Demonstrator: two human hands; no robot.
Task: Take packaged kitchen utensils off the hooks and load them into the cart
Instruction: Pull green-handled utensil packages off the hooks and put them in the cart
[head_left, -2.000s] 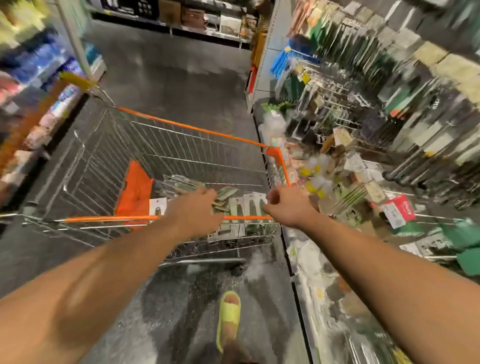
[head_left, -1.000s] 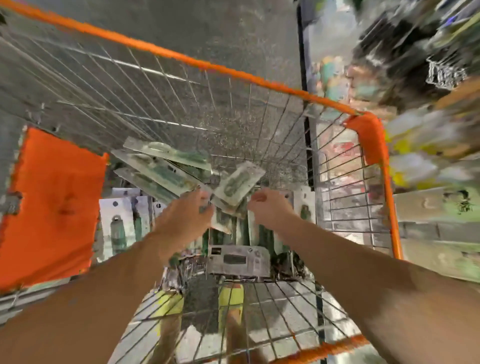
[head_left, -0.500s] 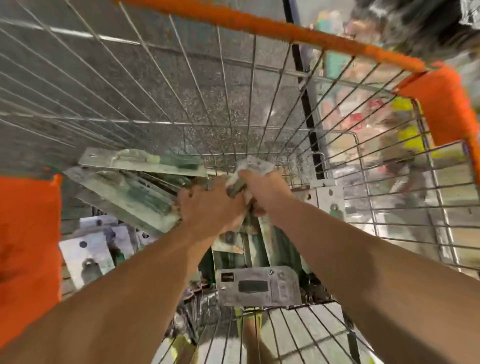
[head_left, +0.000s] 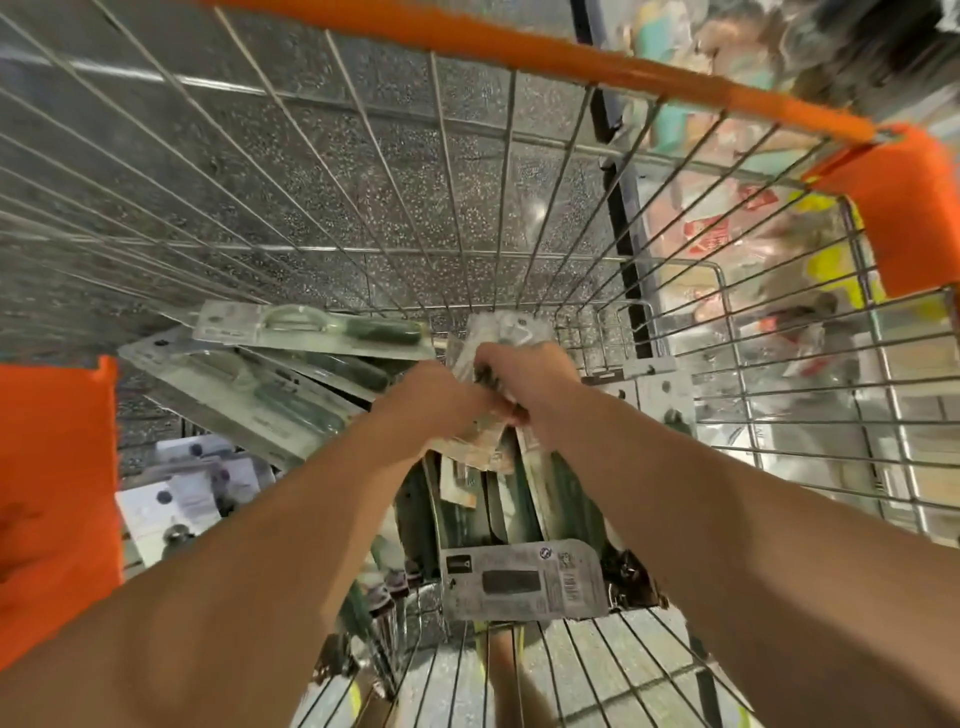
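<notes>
Both my arms reach deep into the wire cart (head_left: 467, 171) with its orange rim. My left hand (head_left: 431, 400) and my right hand (head_left: 524, 384) meet over a bunch of packaged utensils (head_left: 493, 332) and grip the packs together; their fingers are curled around the card backs. Long carded utensils with dark green handles (head_left: 311, 332) lie slanted at the left of the basket. More packs stand upright under my wrists (head_left: 519, 499). A grey carded pack (head_left: 524, 579) leans at the near end.
An orange plastic panel (head_left: 52, 509) covers the cart's left side, with white carded items (head_left: 182, 499) beside it. An orange corner guard (head_left: 904, 208) sits at the right. Blurred shelf goods (head_left: 753, 234) show through the right wall. Speckled floor lies beyond.
I left the cart handle and leaned over the basket. Both hands went down inside and came together on a bunch of packs; in the last half second they barely moved.
</notes>
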